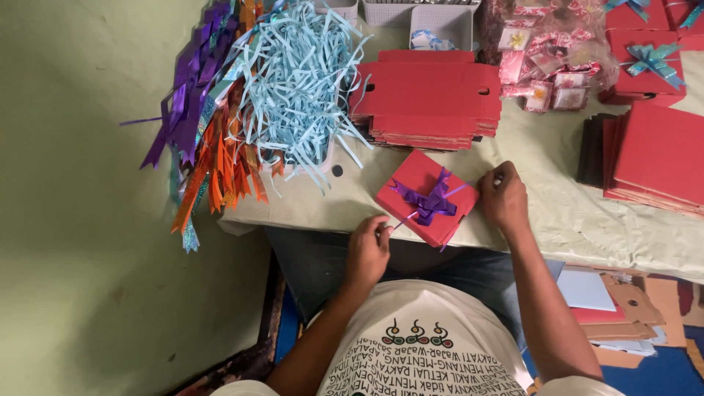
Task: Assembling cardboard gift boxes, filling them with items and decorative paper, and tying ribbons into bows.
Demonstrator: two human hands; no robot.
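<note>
My left hand [368, 249] is pinched shut on one thin end of the purple ribbon [431, 199], near the worktop [543, 213] edge; my right hand [503, 196] is pinched on the other end, at the red box's [425, 196] far corner. 1 box between my hands, w/ 1 purple bow on its lid. Behind it: 1 stack of flat red box blanks [429, 99], can't count the sheets. Right: another red stack [656, 158], cut off by the frame. 1 clear bag of small red packets [546, 62], number hard to make out. 2 teal bows [655, 59] on finished boxes top right, 2nd one cropped. Left: heaps of pale blue [297, 81], orange [220, 165] & purple ribbon strips [192, 81]. Prob 3 grey baskets [440, 26] at top, partly hidden.
</note>
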